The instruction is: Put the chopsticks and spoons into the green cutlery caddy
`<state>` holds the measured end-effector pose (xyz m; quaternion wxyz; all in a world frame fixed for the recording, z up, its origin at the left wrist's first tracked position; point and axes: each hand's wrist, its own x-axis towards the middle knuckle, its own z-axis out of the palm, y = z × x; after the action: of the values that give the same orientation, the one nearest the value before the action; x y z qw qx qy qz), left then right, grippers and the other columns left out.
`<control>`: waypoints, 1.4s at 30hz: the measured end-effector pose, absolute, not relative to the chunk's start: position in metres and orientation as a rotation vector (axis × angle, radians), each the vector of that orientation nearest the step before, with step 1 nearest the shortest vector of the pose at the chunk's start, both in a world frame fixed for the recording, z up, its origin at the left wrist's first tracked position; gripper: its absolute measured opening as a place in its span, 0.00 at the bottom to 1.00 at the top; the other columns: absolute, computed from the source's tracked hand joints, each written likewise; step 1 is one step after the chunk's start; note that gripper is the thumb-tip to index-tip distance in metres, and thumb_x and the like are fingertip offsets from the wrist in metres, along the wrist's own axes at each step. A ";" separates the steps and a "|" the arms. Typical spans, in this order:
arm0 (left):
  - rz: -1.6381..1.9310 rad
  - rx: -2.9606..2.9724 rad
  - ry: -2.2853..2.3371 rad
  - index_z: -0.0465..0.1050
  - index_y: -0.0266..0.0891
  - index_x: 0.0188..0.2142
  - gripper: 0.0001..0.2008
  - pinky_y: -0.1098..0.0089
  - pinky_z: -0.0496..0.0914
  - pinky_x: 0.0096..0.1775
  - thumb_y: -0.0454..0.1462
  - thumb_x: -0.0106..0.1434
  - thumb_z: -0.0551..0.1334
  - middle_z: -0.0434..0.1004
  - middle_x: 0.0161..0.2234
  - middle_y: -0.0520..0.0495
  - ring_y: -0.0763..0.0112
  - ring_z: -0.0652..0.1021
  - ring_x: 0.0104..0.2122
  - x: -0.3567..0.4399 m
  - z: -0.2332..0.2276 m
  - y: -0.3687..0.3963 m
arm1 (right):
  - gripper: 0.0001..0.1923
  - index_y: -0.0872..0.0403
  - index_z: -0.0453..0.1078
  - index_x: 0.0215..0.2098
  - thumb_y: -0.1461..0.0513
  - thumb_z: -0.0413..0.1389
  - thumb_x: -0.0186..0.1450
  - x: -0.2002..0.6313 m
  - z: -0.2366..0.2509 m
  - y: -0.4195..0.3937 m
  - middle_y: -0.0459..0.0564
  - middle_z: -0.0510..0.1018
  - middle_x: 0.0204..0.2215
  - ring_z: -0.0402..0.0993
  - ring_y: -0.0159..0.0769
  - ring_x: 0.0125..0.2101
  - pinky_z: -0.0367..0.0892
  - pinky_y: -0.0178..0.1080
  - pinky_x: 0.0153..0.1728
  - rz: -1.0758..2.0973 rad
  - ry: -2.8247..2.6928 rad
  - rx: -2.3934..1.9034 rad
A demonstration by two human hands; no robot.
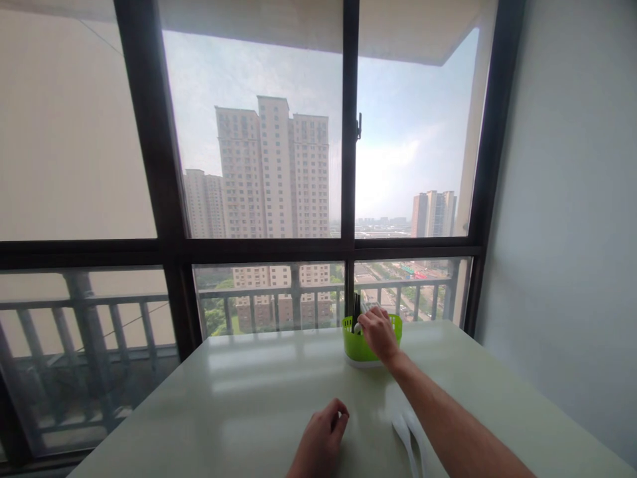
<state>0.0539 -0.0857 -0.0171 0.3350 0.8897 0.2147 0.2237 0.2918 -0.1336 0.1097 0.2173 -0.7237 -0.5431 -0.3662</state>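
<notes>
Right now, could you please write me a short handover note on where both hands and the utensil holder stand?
Right hand: reaching into the green utensil holder at the table's far edge, by the window; whether it grips anything is hidden.
Left hand: loosely curled, resting on the table, holding nothing visible.
Done: dark utensils stand in the holder.
Left: white utensils lie flat on the table beside the right forearm, outside the holder.

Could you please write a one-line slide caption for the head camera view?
Right hand reaches into a green cutlery holder on a pale table by the window; left hand rests curled.
</notes>
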 end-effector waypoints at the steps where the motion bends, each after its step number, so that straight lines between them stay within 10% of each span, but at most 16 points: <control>1: 0.592 2.322 0.564 0.73 0.42 0.38 0.12 0.73 0.61 0.36 0.42 0.71 0.53 0.73 0.28 0.53 0.69 0.73 0.32 0.054 -0.018 -0.086 | 0.10 0.51 0.76 0.35 0.69 0.55 0.69 0.293 0.109 -0.134 0.51 0.79 0.31 0.70 0.43 0.42 0.59 0.43 0.50 -1.011 -1.514 -1.998; 28: 0.609 2.279 0.510 0.72 0.42 0.36 0.09 0.73 0.58 0.34 0.39 0.70 0.54 0.70 0.25 0.54 0.71 0.70 0.29 0.056 -0.020 -0.084 | 0.09 0.53 0.74 0.36 0.72 0.56 0.66 0.293 0.097 -0.129 0.51 0.78 0.35 0.68 0.45 0.48 0.54 0.49 0.62 -1.141 -1.700 -2.053; 36: 0.588 2.298 0.520 0.72 0.42 0.36 0.09 0.73 0.59 0.35 0.40 0.70 0.54 0.71 0.26 0.53 0.70 0.71 0.30 0.055 -0.017 -0.084 | 0.14 0.54 0.78 0.41 0.72 0.54 0.65 0.292 0.110 -0.152 0.55 0.75 0.55 0.60 0.48 0.62 0.45 0.54 0.69 -1.027 -1.763 -2.070; 42: 0.607 2.284 0.515 0.71 0.42 0.36 0.09 0.74 0.58 0.33 0.40 0.70 0.54 0.69 0.25 0.55 0.71 0.70 0.28 0.057 -0.023 -0.082 | 0.12 0.53 0.75 0.43 0.67 0.50 0.70 0.273 0.097 -0.206 0.55 0.79 0.46 0.73 0.43 0.49 0.67 0.43 0.52 -0.706 -1.465 -2.243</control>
<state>0.0573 -0.0825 -0.0226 0.3534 0.8834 0.1991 0.2348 0.2727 -0.2056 0.0970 0.1843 -0.7958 -0.5196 -0.2504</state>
